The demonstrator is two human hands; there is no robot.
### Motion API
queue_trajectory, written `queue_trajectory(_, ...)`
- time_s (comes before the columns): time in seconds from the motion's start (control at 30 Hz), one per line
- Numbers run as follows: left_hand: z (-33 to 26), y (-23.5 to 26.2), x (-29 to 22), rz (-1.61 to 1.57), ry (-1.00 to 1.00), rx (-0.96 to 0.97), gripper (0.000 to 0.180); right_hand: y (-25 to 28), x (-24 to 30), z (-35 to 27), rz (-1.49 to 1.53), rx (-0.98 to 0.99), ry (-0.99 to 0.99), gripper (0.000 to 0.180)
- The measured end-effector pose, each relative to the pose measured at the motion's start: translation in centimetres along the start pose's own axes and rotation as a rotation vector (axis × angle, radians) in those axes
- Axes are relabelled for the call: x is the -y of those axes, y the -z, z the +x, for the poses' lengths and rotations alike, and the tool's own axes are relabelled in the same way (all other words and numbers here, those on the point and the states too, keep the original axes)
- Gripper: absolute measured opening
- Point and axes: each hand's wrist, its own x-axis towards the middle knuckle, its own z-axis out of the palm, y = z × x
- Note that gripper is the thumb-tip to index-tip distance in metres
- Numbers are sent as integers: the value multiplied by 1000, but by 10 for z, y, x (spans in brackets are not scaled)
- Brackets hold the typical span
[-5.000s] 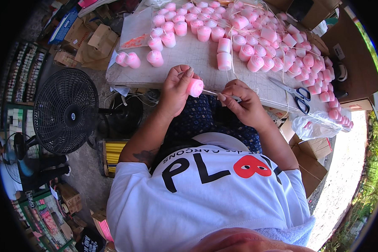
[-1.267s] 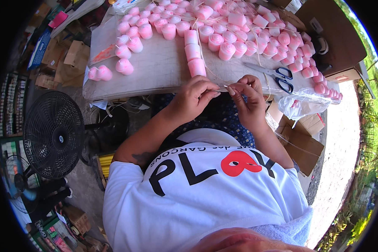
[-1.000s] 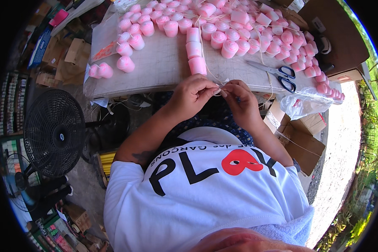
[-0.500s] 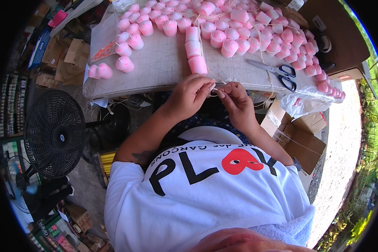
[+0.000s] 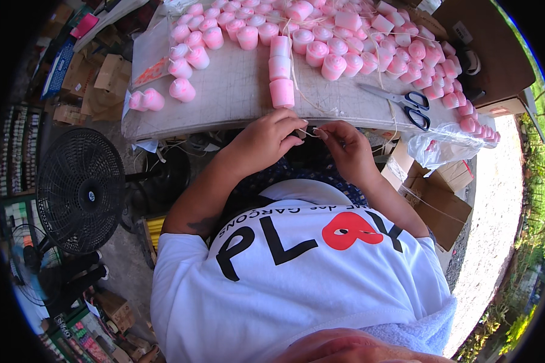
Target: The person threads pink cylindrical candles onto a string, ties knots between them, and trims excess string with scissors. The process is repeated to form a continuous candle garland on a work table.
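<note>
Both hands are just off the table's near edge with a thin pale string (image 5: 310,133) stretched between their fingertips. My left hand (image 5: 265,142) is closed on one end, its index finger and thumb a little apart at the tips. My right hand (image 5: 349,151) pinches the other end between thumb and finger. Right above my left hand, a row of pink-and-white candles (image 5: 281,94) lies end to end, reaching the table edge. Many more pink candles (image 5: 333,66), with swirled tops, stand crowded across the far part of the table. Loose strings (image 5: 306,103) trail among them.
Scissors (image 5: 399,100) with dark handles lie open on the table (image 5: 224,91) at the right. A clear plastic bag (image 5: 439,145) hangs at the right edge, above open cardboard boxes (image 5: 436,206). A black fan (image 5: 82,190) stands at the left.
My hands have drawn slightly apart, and more of the string shows between them. My left index finger and thumb have spread. The candles and scissors stay where they were.
</note>
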Motion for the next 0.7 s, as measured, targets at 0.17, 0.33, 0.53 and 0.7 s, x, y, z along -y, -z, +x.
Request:
queue_trajectory(0.17, -1, -2, 13, -46, -67, -83, 22, -3, -2, 1, 63, 197, -62, 17)
queue_trajectory(0.33, -14, -14, 12, -201, -12, -239, 22, -10, -5, 8, 529, 491, -202, 19)
queue_trajectory(0.53, -28, -13, 5, -304, -6, -218, 19, -16, -1, 12, 851, 634, -253, 17)
queue_trajectory(0.7, -29, -22, 13, -420, 40, -221, 21, -19, 8, 17, 655, 520, -50, 16)
